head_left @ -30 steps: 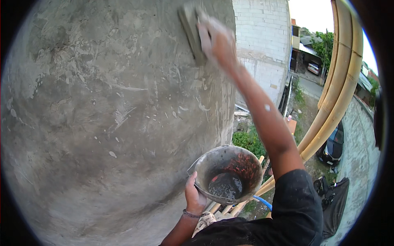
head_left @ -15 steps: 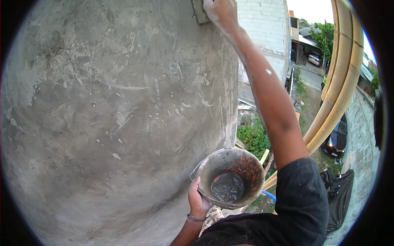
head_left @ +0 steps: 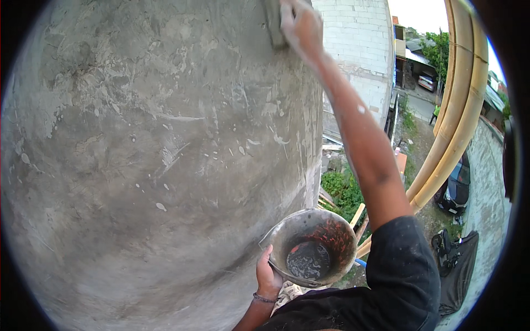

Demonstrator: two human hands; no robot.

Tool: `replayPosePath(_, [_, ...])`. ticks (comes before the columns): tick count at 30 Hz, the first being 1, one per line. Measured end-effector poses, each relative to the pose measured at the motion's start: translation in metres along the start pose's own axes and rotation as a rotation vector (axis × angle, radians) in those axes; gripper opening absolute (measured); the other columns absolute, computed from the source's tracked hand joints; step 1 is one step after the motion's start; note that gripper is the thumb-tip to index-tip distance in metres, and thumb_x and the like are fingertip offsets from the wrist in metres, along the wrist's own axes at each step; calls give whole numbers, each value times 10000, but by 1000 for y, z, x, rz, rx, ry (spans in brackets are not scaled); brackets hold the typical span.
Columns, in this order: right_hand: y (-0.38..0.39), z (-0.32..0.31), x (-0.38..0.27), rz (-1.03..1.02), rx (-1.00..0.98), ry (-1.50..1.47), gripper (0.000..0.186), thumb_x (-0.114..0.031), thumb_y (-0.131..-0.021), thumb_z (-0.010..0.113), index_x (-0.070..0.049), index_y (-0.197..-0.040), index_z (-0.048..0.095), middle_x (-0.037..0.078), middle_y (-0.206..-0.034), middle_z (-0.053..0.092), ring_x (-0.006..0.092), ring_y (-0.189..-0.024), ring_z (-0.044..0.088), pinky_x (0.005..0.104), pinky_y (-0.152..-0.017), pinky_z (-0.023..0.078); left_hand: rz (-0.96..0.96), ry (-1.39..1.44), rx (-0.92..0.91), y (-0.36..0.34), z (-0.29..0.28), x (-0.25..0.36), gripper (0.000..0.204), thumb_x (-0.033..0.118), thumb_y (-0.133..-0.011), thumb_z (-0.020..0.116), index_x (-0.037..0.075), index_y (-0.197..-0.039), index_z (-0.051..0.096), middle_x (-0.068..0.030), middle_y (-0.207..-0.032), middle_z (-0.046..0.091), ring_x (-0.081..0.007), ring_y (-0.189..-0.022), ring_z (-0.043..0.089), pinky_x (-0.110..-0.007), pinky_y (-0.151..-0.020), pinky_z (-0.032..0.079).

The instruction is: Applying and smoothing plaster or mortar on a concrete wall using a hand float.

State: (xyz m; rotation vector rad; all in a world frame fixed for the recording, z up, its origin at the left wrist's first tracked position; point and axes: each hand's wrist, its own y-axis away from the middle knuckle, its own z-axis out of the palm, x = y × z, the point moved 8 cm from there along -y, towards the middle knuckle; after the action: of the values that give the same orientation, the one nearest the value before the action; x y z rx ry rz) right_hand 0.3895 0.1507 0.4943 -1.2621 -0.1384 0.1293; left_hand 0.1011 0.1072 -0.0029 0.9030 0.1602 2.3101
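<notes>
My left hand (head_left: 269,277) grips the near left rim of a round mortar-stained bucket (head_left: 342,248), thumb up along its outside. Dark grey wet slurry (head_left: 309,260) lies in the bottom, and reddish patches mark the inner wall. High up, my right hand (head_left: 303,30) is closed around a flat grey plastering float (head_left: 274,25), held against the grey rendered wall (head_left: 165,138) near its right edge. My fingers partly hide the float, and its upper end runs out of view. Pale splashes and smears dot the wall.
Thick bamboo poles (head_left: 461,110) curve down on my right. Far below are a dark car (head_left: 455,190), a black cover (head_left: 461,270), green plants (head_left: 342,187) and a person in a bright top (head_left: 436,111). A white block wall (head_left: 353,49) stands beyond the corner.
My right hand and the float have come down a little along the wall. The bucket, with my left hand still on it, sits slightly lower in view.
</notes>
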Motion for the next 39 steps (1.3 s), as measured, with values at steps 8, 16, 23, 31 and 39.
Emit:
replayPosePath(8, [6,-3,2,-75,-37,22,243,-93,-958,553,-41,-1144,700,158,-1005,735,268,-813,728,324,-712,595,-37,-43,12,-6,-2,-6,370,219,-970,557,-34,-1238,594,-145,-1228,654,-281,-1122,617,-399,-1010,452])
replayPosePath(16, [55,13,-81,-205,-143,-181,223,-143,-972,540,-53,-1109,691,103,-745,681,127,-518,580,268,-444,519,-22,-33,41,-11,-9,4,309,216,-970,560,-3,-1178,628,-125,-1151,689,-265,-1041,655,-392,-953,491])
replayPosePath(23, [-72,7,-4,33,17,-92,332,-146,-980,479,46,-1202,635,273,-1099,660,417,-1046,637,431,-910,511,-87,-54,45,-19,-1,-13,312,214,-964,572,-5,-1180,626,-122,-1156,688,-263,-1054,649,-391,-961,488])
replayPosePath(31, [48,9,-91,-245,-181,-107,242,-198,-976,534,-72,-1134,666,93,-775,698,185,-601,660,322,-496,538,-26,-69,25,-31,-13,-4,319,223,-965,565,-7,-1175,632,-129,-1175,683,-267,-1078,644,-392,-972,482])
replayPosePath(39, [-81,17,19,32,-18,62,279,-195,-993,502,-47,-1080,723,168,-946,736,272,-777,724,388,-722,587,-45,-99,64,-32,-15,-18,322,222,-968,559,-11,-1179,629,-124,-1179,684,-264,-1087,642,-398,-973,479])
